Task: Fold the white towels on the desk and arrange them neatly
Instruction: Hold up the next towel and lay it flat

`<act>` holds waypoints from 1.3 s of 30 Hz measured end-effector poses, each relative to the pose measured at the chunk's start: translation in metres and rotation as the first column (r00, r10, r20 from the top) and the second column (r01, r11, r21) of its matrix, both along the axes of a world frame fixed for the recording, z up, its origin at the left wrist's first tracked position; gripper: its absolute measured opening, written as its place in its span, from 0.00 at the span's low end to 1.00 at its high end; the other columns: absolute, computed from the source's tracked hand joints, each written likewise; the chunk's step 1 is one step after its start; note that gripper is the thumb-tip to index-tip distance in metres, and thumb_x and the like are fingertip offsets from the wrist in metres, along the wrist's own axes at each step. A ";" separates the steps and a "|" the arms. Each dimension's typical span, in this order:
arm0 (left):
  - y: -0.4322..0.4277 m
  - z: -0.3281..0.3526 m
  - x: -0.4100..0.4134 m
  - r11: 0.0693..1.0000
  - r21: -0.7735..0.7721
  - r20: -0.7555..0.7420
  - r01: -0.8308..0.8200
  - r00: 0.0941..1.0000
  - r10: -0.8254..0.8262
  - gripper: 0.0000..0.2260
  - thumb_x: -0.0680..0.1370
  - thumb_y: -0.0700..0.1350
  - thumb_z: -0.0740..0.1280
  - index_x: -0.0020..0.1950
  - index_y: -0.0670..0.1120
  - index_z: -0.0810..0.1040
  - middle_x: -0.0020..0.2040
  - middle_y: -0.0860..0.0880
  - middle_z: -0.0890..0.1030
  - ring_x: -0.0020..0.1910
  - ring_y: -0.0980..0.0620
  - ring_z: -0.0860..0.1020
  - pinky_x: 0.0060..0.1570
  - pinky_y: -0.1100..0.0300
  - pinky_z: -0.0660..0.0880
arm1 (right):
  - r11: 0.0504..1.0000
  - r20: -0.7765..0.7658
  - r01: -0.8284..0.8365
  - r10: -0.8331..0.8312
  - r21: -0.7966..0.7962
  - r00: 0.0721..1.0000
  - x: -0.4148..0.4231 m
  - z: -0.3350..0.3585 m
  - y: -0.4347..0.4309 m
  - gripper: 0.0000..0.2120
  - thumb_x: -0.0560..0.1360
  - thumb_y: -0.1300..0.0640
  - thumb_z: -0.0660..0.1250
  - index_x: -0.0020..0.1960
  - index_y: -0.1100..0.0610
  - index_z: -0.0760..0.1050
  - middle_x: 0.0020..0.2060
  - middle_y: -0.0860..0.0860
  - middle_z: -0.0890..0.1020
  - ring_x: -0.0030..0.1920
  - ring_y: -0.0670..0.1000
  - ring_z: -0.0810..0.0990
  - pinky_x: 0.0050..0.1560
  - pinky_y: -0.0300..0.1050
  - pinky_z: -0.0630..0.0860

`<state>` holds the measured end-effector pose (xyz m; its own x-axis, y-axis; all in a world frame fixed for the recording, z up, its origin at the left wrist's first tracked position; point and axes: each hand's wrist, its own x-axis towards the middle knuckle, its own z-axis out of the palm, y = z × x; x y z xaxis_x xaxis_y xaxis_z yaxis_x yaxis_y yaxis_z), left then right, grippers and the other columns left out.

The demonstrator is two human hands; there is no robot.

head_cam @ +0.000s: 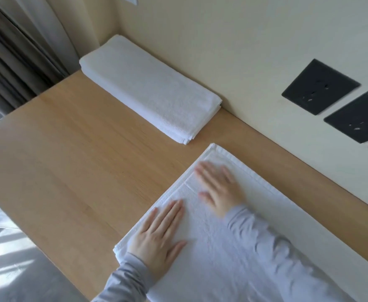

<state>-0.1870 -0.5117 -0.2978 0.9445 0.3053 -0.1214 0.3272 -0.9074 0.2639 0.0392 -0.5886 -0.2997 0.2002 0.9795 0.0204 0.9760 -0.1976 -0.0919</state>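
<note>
"Pressing flat, fingers straight, gripping nothing: left hand (157, 232) and right hand (220, 188) on the towel (270, 192), five o'clock on the desk (70, 149)."

"Uneven pushing could bunch it and skew the hems. The folded stack (148, 88) sits at eleven o'clock."

Both the left hand (157, 232) and the right hand (219, 188) press flat on a spread white towel (233, 247). A folded towel stack (150, 88) lies along the wall on the wooden desk (70, 149).

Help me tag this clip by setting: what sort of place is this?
Probably a hotel room, though a bedroom is possible: a stack of folded white terry towels on a light wooden desk, grey-brown pleated curtains, and black square wall sockets.
</note>
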 end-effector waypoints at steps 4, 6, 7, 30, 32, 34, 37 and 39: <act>0.003 0.004 0.005 0.997 -0.021 0.026 -0.081 0.996 0.081 0.30 0.78 0.59 0.53 0.74 0.42 0.61 0.75 0.47 0.60 0.74 0.50 0.58 0.71 0.54 0.54 | 0.959 -0.063 0.271 -0.276 -0.086 0.959 0.050 0.005 0.004 0.25 0.79 0.50 0.53 0.73 0.59 0.59 0.73 0.55 0.63 0.73 0.54 0.61 0.73 0.55 0.56; 0.002 0.006 0.007 0.996 0.011 0.016 -0.083 0.996 0.083 0.30 0.77 0.59 0.53 0.74 0.42 0.61 0.75 0.46 0.61 0.74 0.48 0.60 0.70 0.54 0.54 | 0.938 -0.024 0.338 -0.341 -0.082 0.940 0.043 0.006 0.009 0.26 0.81 0.51 0.52 0.75 0.58 0.52 0.75 0.54 0.56 0.76 0.53 0.53 0.74 0.51 0.45; 0.001 0.007 0.008 0.996 0.025 0.009 -0.081 0.997 0.081 0.30 0.77 0.59 0.53 0.74 0.42 0.61 0.75 0.46 0.61 0.73 0.47 0.60 0.70 0.54 0.54 | 0.926 -0.027 0.377 -0.378 -0.033 0.925 0.031 0.009 0.012 0.25 0.81 0.52 0.51 0.75 0.59 0.52 0.75 0.55 0.56 0.76 0.54 0.51 0.74 0.51 0.43; -0.007 0.003 0.002 0.987 0.022 0.019 -0.157 0.987 0.157 0.29 0.78 0.55 0.48 0.75 0.39 0.55 0.76 0.43 0.56 0.75 0.49 0.54 0.74 0.54 0.54 | 0.997 -0.189 -0.043 0.054 0.062 0.981 -0.136 0.004 -0.073 0.26 0.78 0.49 0.53 0.71 0.62 0.64 0.71 0.56 0.67 0.73 0.54 0.62 0.71 0.58 0.58; -0.006 0.003 0.002 0.985 0.022 0.017 -0.170 0.985 0.170 0.30 0.79 0.56 0.47 0.75 0.39 0.55 0.76 0.43 0.56 0.75 0.48 0.55 0.74 0.55 0.51 | 0.999 -0.121 -0.034 0.033 -0.003 0.992 -0.100 0.000 -0.100 0.26 0.78 0.49 0.52 0.72 0.59 0.63 0.72 0.53 0.66 0.73 0.52 0.61 0.70 0.58 0.60; -0.006 0.002 0.002 0.985 0.042 0.013 -0.166 0.986 0.165 0.30 0.79 0.56 0.46 0.76 0.40 0.54 0.76 0.43 0.56 0.75 0.49 0.54 0.74 0.58 0.48 | 0.992 -0.046 0.116 -0.118 -0.054 0.992 -0.043 -0.002 -0.128 0.26 0.77 0.49 0.52 0.73 0.58 0.61 0.72 0.54 0.64 0.73 0.54 0.61 0.70 0.59 0.61; -0.006 -0.002 0.001 0.984 0.070 0.007 -0.164 0.986 0.164 0.30 0.79 0.56 0.47 0.76 0.41 0.52 0.76 0.43 0.56 0.75 0.50 0.54 0.73 0.63 0.42 | 0.904 0.008 0.407 -0.409 -0.131 0.912 0.037 0.002 -0.168 0.29 0.77 0.47 0.47 0.73 0.62 0.60 0.72 0.58 0.63 0.72 0.57 0.62 0.71 0.59 0.57; -0.007 -0.003 0.001 0.982 0.077 0.000 -0.170 0.985 0.171 0.30 0.79 0.56 0.47 0.76 0.41 0.51 0.77 0.45 0.54 0.75 0.51 0.53 0.73 0.64 0.42 | 0.836 -0.012 0.524 -0.533 -0.164 0.846 0.063 0.004 -0.182 0.33 0.76 0.44 0.43 0.73 0.63 0.58 0.73 0.58 0.60 0.74 0.56 0.57 0.74 0.56 0.48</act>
<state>-0.1856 -0.5182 -0.3011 0.8771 0.4704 -0.0969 0.4802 -0.8557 0.1930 0.1020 -0.7703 -0.2961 0.6848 0.7145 -0.1432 0.7131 -0.6975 -0.0700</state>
